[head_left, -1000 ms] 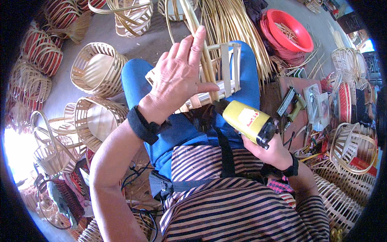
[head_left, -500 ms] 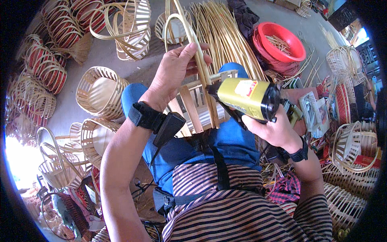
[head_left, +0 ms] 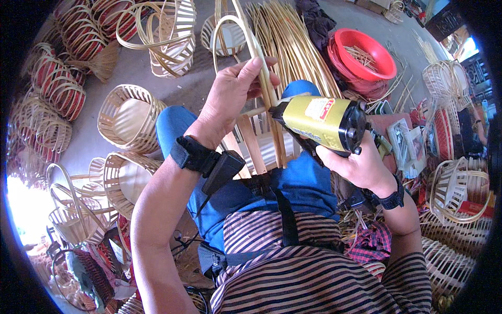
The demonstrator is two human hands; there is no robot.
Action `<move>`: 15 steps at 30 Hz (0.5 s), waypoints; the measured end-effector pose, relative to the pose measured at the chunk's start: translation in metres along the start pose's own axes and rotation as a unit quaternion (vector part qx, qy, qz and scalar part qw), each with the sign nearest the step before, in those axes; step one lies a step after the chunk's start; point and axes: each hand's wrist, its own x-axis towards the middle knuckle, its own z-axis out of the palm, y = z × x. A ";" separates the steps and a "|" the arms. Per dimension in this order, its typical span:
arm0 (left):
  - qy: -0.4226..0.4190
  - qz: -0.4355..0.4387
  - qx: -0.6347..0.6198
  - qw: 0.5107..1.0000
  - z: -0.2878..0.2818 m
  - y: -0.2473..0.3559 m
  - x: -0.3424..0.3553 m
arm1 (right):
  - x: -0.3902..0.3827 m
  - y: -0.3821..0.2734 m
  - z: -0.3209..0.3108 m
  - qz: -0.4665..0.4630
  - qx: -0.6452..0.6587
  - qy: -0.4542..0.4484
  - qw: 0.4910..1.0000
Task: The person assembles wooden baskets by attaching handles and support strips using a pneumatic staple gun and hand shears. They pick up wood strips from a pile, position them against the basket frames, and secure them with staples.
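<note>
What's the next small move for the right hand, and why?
Probably seat the black nose of the yellow tool squarely against the cane handle, near where it crosses the basket rim. The right hand grips the tool with its nose at that spot, though contact is hard to tell; the left hand holds the handle just above.

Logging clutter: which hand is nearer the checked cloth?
Right. The right hand, gripping the yellow tool, is above the checked cloth in view; the left hand is farther, up-left.

The grey floor [head_left: 133, 67] is softly lit — white glare [head_left: 23, 212] is seen far left, a smaller bright patch [head_left: 466, 48] upper right.
</note>
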 end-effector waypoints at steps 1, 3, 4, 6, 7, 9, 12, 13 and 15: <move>-0.001 -0.001 -0.001 1.000 -0.001 0.000 0.000 | 0.000 -0.001 0.001 -0.001 -0.001 0.002 1.000; -0.010 0.002 -0.017 1.000 -0.004 0.000 0.002 | 0.000 -0.005 0.002 0.091 0.070 -0.018 0.993; -0.014 0.001 -0.017 1.000 -0.005 0.000 0.001 | -0.001 -0.007 0.001 0.124 0.094 -0.022 0.988; -0.022 -0.001 -0.011 1.000 -0.004 0.001 0.001 | -0.010 -0.010 -0.005 0.077 0.046 0.001 0.996; -0.021 -0.003 -0.002 1.000 -0.004 0.003 0.001 | -0.019 -0.014 -0.012 0.135 0.075 0.010 0.988; 0.006 0.015 0.065 0.998 -0.006 0.013 -0.003 | -0.039 -0.012 -0.027 0.258 0.126 0.040 0.957; 0.042 0.066 0.134 0.988 -0.054 0.032 -0.011 | -0.077 0.024 -0.044 0.272 -0.009 0.094 0.958; 0.031 0.106 0.182 0.977 -0.068 0.039 -0.012 | -0.095 0.045 -0.048 0.267 -0.093 0.116 0.952; -0.068 0.194 0.261 0.943 -0.060 0.083 -0.012 | -0.169 0.097 -0.059 0.279 -0.290 0.167 0.900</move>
